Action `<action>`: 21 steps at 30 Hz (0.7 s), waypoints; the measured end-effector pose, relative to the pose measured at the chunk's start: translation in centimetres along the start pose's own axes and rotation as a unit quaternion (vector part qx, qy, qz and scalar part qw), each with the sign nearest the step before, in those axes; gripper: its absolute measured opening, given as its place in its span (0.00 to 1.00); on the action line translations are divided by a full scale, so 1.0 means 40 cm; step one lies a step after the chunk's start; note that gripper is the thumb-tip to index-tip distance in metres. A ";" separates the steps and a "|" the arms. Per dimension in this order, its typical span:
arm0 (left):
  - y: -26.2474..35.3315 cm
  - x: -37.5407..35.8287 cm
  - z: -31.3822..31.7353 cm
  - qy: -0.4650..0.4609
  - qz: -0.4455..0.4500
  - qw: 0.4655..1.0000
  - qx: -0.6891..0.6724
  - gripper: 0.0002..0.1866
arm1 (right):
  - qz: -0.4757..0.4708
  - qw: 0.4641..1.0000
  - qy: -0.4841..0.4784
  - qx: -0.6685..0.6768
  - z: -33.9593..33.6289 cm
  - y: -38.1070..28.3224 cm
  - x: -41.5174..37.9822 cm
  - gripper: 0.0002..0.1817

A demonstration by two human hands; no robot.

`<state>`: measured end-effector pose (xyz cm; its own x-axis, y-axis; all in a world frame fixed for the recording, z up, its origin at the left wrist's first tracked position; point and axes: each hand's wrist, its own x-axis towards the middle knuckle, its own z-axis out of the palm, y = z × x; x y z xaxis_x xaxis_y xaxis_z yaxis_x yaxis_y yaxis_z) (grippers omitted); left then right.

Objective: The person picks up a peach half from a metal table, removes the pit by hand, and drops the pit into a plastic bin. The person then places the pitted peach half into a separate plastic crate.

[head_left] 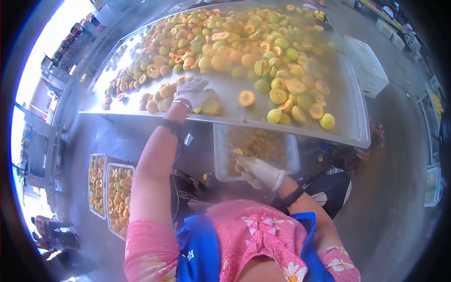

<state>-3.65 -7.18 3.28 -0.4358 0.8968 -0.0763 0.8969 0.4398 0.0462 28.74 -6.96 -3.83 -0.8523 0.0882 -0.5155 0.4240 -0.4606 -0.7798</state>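
Observation:
My left hand point(192, 92), in a white glove, reaches onto the metal table among halved yellow peaches. Its fingers look stretched out and slightly blurred, touching the fruit, with a cluster of peach halves point(164, 94) on its left and a blurred yellow peach point(211, 106) by its right side. Lower down, my gloved right hand point(261, 173) is held over a white plastic crate point(292, 152) that contains yellow fruit pieces point(263, 143). Its fingers are closed around a small yellow peach half point(238, 152), partly hidden by the glove. One cut half point(246, 98) lies alone near the table's front.
A large heap of peach halves point(225, 40) covers much of the table point(345, 105), which has a raised metal rim. Two full crates point(119, 197) stand on the floor at left. Another white crate point(366, 66) is beyond the table's right side. A cable point(174, 188) hangs below my left wrist.

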 end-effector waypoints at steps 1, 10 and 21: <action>0.032 -0.005 -0.013 0.021 0.004 1.000 0.006 0.33 | -0.001 1.000 0.009 -0.018 0.000 -0.006 -0.004 0.23; 0.288 0.000 0.021 -0.064 0.072 0.977 -0.190 0.36 | -0.016 0.998 0.042 -0.049 -0.016 0.020 0.005 0.26; 0.286 -0.069 0.153 -0.012 -0.005 0.635 -0.773 0.22 | -0.253 0.961 0.098 0.046 -0.022 0.028 0.020 0.25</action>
<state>8.28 -4.90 -2.06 -0.4226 0.9010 -0.0979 -0.2583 -0.0161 0.9659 28.82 -6.65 -5.42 -0.8649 0.4813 -0.1422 -0.0659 -0.3899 -0.9185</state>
